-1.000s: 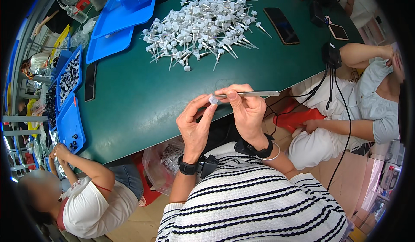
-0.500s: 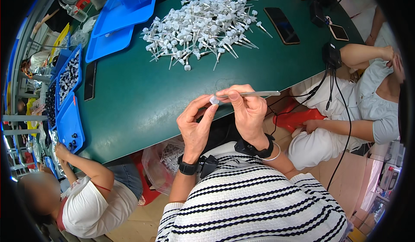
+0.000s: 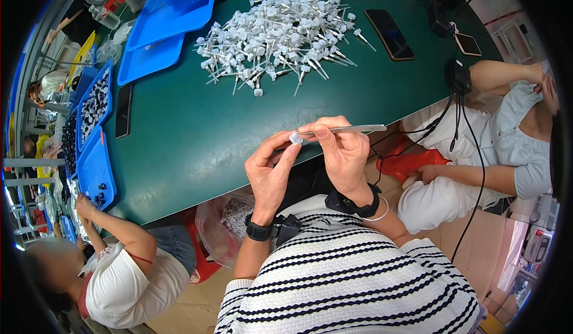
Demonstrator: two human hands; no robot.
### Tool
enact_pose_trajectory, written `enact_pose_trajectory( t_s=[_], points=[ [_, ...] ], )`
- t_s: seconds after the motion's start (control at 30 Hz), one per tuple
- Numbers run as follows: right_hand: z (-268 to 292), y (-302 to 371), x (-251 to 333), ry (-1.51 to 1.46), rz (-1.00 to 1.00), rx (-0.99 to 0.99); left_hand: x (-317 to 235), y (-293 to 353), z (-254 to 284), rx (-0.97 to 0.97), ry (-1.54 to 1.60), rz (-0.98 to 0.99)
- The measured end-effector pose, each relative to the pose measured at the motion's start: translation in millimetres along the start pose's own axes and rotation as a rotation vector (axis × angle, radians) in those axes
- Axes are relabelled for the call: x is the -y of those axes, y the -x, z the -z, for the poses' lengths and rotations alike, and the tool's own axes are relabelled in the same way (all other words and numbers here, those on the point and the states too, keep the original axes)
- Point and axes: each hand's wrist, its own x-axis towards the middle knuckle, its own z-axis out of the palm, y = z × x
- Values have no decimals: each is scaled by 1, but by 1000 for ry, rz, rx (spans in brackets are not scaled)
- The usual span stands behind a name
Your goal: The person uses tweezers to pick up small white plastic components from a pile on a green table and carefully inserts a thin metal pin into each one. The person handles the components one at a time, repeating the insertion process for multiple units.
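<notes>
My left hand [image 3: 270,170] pinches a small white plastic piece [image 3: 295,138] between thumb and forefinger, above the near edge of the green table. A slim metal tool like tweezers [image 3: 361,128] is gripped in my right hand [image 3: 341,155]. Its front end meets the white piece, and its rear sticks out to the right past my fingers. Exactly where the tip touches is hidden by my fingertips. Farther back on the table lies a big heap of white plastic pieces with thin stems [image 3: 277,38].
Blue trays [image 3: 156,26] stand at the back left, with a blue bin of dark and white parts [image 3: 95,104] beside them. Phones [image 3: 389,34] lie on the table. A clear bag of pieces [image 3: 224,220] sits below the edge. Cables [image 3: 456,104] hang at right. People sit on both sides.
My hands hold almost the same pose, with the white piece and the metal tool still together. Behind the person at right, an arm at the upper right has gone out of sight.
</notes>
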Motion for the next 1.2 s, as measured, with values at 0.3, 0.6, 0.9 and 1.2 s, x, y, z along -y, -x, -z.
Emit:
enact_pose_trajectory(
  t_s=[0.3, 0.6, 0.9, 1.2],
  points=[
    [0, -3, -3, 77, 39, 37, -1, 0, 1, -7, -25, 6],
    [0, -7, 0, 92, 58, 77, -2, 0, 0, -24, -40, -9],
    [-2, -1, -2, 42, -3, 19, 3, -1, 2, -14, 35, 37],
    [-4, 0, -4, 34, 48, 12, 2, 0, 2, -21, 46, 46]
  ],
)
